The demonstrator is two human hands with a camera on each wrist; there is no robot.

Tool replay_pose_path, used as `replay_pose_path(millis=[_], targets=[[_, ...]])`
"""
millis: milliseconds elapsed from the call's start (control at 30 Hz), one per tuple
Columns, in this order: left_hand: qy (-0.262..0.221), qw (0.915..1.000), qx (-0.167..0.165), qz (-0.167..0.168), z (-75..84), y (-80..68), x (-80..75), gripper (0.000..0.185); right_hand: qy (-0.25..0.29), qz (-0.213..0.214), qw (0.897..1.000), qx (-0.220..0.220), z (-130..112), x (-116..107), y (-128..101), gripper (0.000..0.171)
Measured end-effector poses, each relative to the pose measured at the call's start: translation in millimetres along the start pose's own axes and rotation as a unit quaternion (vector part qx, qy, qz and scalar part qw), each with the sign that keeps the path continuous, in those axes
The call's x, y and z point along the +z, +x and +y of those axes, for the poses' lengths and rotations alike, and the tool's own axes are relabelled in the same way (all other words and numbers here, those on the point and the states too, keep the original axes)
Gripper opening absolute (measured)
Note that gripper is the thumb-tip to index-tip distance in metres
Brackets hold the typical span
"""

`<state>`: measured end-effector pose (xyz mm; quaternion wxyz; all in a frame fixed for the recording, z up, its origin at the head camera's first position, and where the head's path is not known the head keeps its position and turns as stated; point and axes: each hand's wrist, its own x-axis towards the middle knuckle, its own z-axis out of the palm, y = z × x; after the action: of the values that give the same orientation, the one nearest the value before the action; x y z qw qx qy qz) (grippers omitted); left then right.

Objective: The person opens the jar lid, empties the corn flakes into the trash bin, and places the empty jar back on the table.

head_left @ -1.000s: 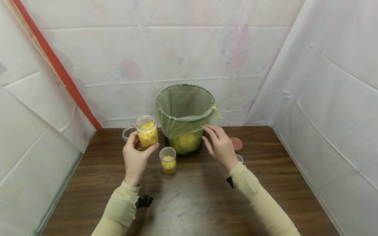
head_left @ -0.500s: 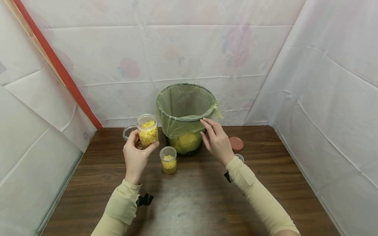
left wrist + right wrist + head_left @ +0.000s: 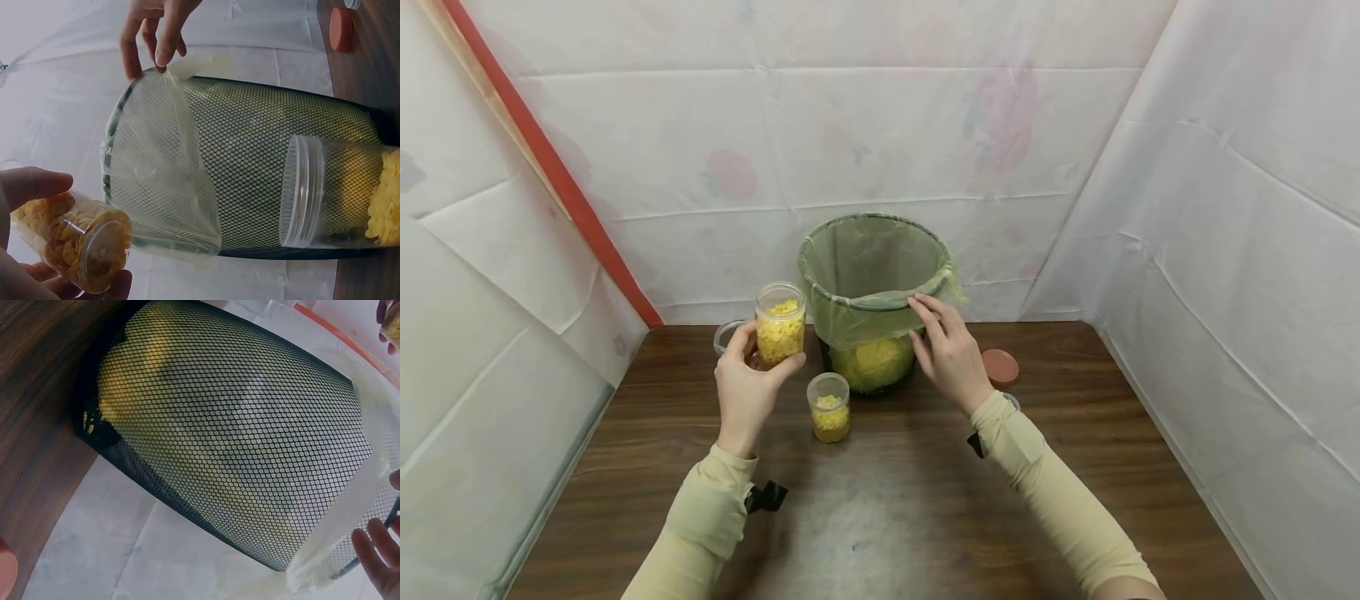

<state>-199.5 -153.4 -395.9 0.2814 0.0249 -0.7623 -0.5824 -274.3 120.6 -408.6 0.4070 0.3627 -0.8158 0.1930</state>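
Observation:
In the head view my left hand (image 3: 741, 404) grips a clear plastic jar (image 3: 780, 333) of yellow flakes, thumb on its right side and fingers round its left. It is lidless and held up beside the bin; the left wrist view shows its base (image 3: 103, 250). A black mesh wastebasket (image 3: 872, 362) lined with a thin yellow-green bag (image 3: 842, 321) stands at the back. My right hand (image 3: 955, 362) touches its front right rim with extended fingertips, the thumb lower and apart. A smaller open jar (image 3: 829, 408), partly filled with yellow bits, stands upright before the wastebasket.
A red lid (image 3: 1000, 367) lies right of the wastebasket, with a clear round piece (image 3: 1012, 402) partly hidden by my right wrist. A clear round container rim (image 3: 727, 335) shows behind my left hand. White sheets (image 3: 662, 150) enclose the brown wooden table (image 3: 880, 517).
My right hand has moved up and slightly left, from the wastebasket's side to its rim. My left hand has raised the jar a little and shifted it slightly right.

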Motion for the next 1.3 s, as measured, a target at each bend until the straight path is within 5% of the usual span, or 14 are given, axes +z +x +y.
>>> replay_pose_path(millis=[1033,1300], targets=[[0.104,0.993,0.057,-0.005,14.9,40.8,-3.7,0.061,0.036,0.045,0.998,0.027,6,7,9,0.031],[0.131,0.9875,0.078,-0.037,20.2,54.9,-5.8,0.065,0.038,0.045,0.998,0.031,7,8,10,0.028]])
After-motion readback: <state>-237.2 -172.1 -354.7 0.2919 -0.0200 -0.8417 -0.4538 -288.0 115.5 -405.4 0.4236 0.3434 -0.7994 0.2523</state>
